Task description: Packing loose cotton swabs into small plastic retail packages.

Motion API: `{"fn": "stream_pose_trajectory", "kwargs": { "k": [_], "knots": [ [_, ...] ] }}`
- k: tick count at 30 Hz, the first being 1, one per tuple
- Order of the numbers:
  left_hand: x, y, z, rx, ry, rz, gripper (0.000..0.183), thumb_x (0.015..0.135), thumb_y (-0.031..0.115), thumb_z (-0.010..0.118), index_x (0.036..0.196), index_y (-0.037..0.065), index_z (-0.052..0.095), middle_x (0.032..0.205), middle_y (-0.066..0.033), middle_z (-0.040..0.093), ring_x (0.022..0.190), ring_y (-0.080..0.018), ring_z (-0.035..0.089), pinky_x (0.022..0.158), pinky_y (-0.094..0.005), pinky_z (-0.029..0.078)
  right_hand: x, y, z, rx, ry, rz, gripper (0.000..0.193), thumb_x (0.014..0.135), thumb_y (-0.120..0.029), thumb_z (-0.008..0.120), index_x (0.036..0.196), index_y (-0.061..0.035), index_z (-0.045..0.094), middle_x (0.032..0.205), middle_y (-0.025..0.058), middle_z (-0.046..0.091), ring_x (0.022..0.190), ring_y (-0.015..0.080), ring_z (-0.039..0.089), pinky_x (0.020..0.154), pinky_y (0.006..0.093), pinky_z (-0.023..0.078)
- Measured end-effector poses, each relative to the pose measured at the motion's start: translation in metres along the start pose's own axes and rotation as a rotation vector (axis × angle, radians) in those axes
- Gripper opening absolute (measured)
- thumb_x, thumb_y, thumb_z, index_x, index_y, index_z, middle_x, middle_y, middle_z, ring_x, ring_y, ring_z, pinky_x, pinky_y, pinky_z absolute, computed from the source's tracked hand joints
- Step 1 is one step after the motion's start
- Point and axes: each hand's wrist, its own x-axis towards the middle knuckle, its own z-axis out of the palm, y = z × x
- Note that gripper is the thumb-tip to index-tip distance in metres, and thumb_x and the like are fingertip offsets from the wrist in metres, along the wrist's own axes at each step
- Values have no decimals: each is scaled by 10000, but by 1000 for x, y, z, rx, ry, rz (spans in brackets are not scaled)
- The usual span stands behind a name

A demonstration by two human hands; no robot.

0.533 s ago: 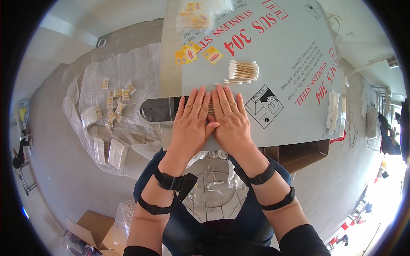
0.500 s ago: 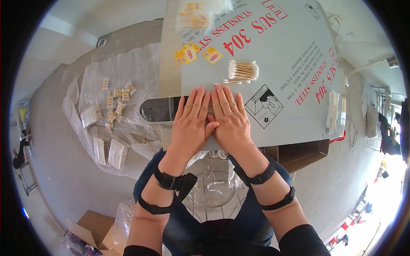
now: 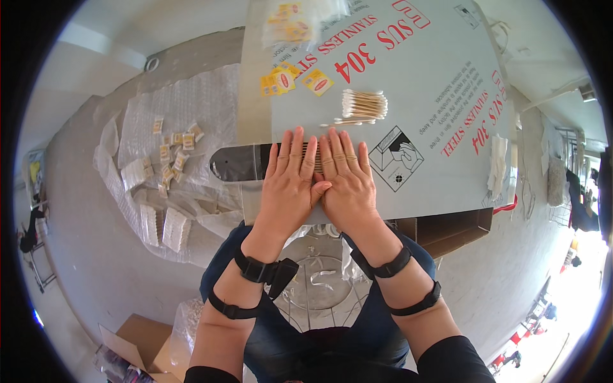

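My left hand [image 3: 287, 185] and my right hand [image 3: 348, 182] lie flat, palms down, side by side near the front edge of the grey table sheet [image 3: 447, 70]. Their thumbs meet. Thin sticks [image 3: 319, 163] in a row show in the gap between the hands; the palms hide the rest. From under my left hand a dark, round-ended strip [image 3: 235, 164] runs out to the left. Just beyond my right fingertips is a stack of cotton swabs [image 3: 364, 104], with a few loose swabs [image 3: 350, 121] in front. Yellow-and-white cards [image 3: 317, 82] lie farther back.
A clear plastic bag [image 3: 287, 29] with yellow cards sits at the table's far left. Bubble wrap [image 3: 191, 96] to the left bears small packets [image 3: 185, 141] and white bundles [image 3: 175, 230]. An open cardboard box [image 3: 444, 231] is below the front right edge; another [image 3: 143, 341] stands lower left.
Both hands stay flat; the right has shifted slightly to the right, and the gap between the fingers is a little wider, showing more of the sticks.
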Motion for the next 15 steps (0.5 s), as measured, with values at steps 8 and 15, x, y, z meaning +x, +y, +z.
{"fn": "stream_pose_trajectory", "kwargs": {
  "k": [8,15],
  "knots": [
    [-3,-5,4,-7,41,52,742,911,542,394,1435,25,299,1490,-205,264,1377,-373,261,1103,-498,235,1,-2,2,-1,13,-3,530,908,-269,481,1391,-63,412,1471,105,356,1389,242,278,1141,464,163],
    [0,-9,-12,-182,94,14,576,906,330,546,1357,6,393,1404,-223,388,1290,-380,388,1055,-473,316,2,-6,0,-7,-16,4,553,895,-256,521,1399,-65,397,1466,101,367,1375,244,307,1137,471,175]
  ]
}}
